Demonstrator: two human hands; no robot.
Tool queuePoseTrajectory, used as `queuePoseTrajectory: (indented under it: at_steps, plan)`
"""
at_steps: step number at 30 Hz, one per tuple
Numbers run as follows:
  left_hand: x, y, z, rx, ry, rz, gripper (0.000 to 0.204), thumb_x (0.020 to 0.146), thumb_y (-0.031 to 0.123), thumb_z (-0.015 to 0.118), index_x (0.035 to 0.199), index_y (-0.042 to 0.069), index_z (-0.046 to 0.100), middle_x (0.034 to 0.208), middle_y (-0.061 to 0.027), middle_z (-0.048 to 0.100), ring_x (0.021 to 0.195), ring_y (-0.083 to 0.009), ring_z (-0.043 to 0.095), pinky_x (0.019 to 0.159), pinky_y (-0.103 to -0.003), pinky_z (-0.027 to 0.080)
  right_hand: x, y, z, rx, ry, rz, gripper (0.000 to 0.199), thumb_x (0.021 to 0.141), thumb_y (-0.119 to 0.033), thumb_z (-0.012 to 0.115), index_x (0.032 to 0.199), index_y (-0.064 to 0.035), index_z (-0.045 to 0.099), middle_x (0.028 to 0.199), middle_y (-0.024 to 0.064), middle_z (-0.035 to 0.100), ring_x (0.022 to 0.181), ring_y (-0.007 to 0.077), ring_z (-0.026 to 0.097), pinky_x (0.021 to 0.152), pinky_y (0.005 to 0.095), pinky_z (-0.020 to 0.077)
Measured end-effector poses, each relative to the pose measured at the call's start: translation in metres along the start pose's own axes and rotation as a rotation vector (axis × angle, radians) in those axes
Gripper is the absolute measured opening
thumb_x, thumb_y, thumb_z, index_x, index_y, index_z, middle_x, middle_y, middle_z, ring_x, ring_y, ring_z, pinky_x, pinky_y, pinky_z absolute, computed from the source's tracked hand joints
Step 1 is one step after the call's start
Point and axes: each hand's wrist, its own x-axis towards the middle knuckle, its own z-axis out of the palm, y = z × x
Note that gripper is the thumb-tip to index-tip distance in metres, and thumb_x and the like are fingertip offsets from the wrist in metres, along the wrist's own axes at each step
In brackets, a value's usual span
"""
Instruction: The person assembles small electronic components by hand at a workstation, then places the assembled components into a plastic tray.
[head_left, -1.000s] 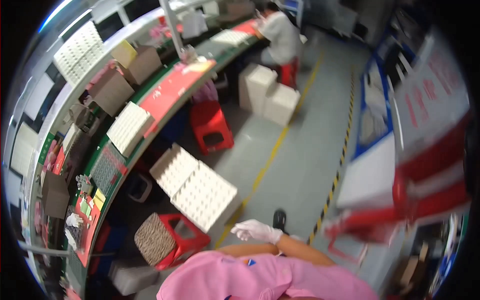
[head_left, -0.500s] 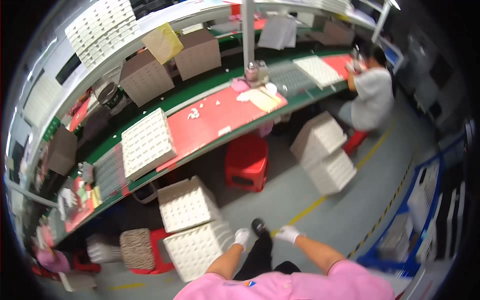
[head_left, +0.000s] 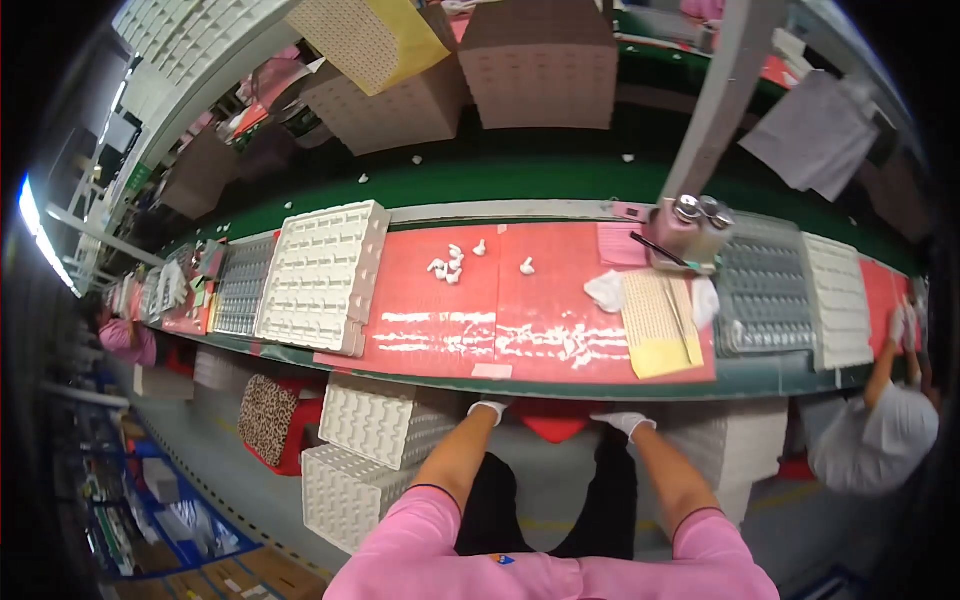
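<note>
Both my hands wear white gloves and reach down at the bench's front edge, one on either side of a red plastic stool (head_left: 555, 424). My left hand (head_left: 489, 409) is at the stool's left side, close to the stacked trays; its fingers are partly hidden at the bench edge. My right hand (head_left: 626, 423) stretches its fingers toward the stool's right side; whether they touch it I cannot tell. Above, on the red bench mat (head_left: 440, 345), lie several small white earbud-shaped pieces (head_left: 450, 266). Tweezers (head_left: 680, 310) rest on a yellow cloth (head_left: 655, 340) at the right.
A stack of white trays (head_left: 320, 275) stands left on the bench, a grey tray (head_left: 765, 290) right. Two pump bottles (head_left: 690, 225) stand by a post. More trays (head_left: 360, 420) are stacked on the floor left of my legs. A co-worker (head_left: 870, 440) sits at the far right.
My view has turned to face the bench squarely and come closer. My hands have moved from open floor to either side of the red stool, which is now largely under the bench edge.
</note>
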Motion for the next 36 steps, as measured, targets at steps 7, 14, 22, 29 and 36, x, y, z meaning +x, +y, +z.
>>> queuePoseTrajectory:
  at_steps: [7,14,22,29,36]
  plan:
    - [0.058,-0.024,-0.014,-0.057,0.051,-0.126,0.055,0.084,0.033,0.062,0.129,0.002,0.052,0.126,-0.0233,0.056,0.117,-0.0374,0.052,0.099,-0.041,0.042,0.127,-0.033,-0.02,-0.045,-0.124,-0.292,0.085,0.075,-0.06,0.067,0.137,-0.0062,0.044,0.134,0.0198,0.05,0.126,0.0341,0.045,0.106,0.0374,0.0361]
    - [0.089,-0.052,-0.05,-0.089,0.087,-0.096,0.056,0.084,0.033,0.062,0.129,0.002,0.052,0.125,-0.0232,0.056,0.117,-0.0374,0.053,0.099,-0.041,0.042,0.183,-0.096,-0.036,-0.047,-0.142,-0.479,0.081,0.077,-0.059,0.065,0.136,-0.0076,0.045,0.133,0.0188,0.051,0.124,0.0339,0.047,0.105,0.0374,0.0373]
    - [0.096,-0.079,-0.081,-0.116,0.157,-0.018,0.056,0.085,0.034,0.061,0.129,0.002,0.051,0.125,-0.0232,0.056,0.117,-0.0375,0.053,0.099,-0.041,0.042,0.216,-0.162,-0.044,-0.047,-0.119,-0.687,0.077,0.078,-0.058,0.064,0.135,-0.0091,0.047,0.132,0.0176,0.053,0.122,0.0337,0.049,0.103,0.0375,0.0385]
    - [0.083,-0.085,-0.075,-0.133,0.195,0.114,0.056,0.086,0.035,0.061,0.13,0.001,0.051,0.125,-0.0231,0.056,0.117,-0.0375,0.053,0.099,-0.041,0.042,0.206,-0.178,-0.042,-0.044,-0.063,-0.815,0.073,0.08,-0.057,0.063,0.134,-0.0105,0.049,0.131,0.0165,0.054,0.12,0.0335,0.051,0.102,0.0376,0.0396]
    - [0.061,-0.091,-0.042,-0.096,0.181,0.319,0.056,0.086,0.035,0.061,0.13,0.001,0.051,0.125,-0.0231,0.056,0.117,-0.0376,0.053,0.099,-0.041,0.042,0.176,-0.154,-0.007,0.009,0.049,-0.876,0.069,0.081,-0.056,0.062,0.133,-0.0119,0.051,0.13,0.0155,0.055,0.118,0.0333,0.052,0.101,0.0377,0.0408]
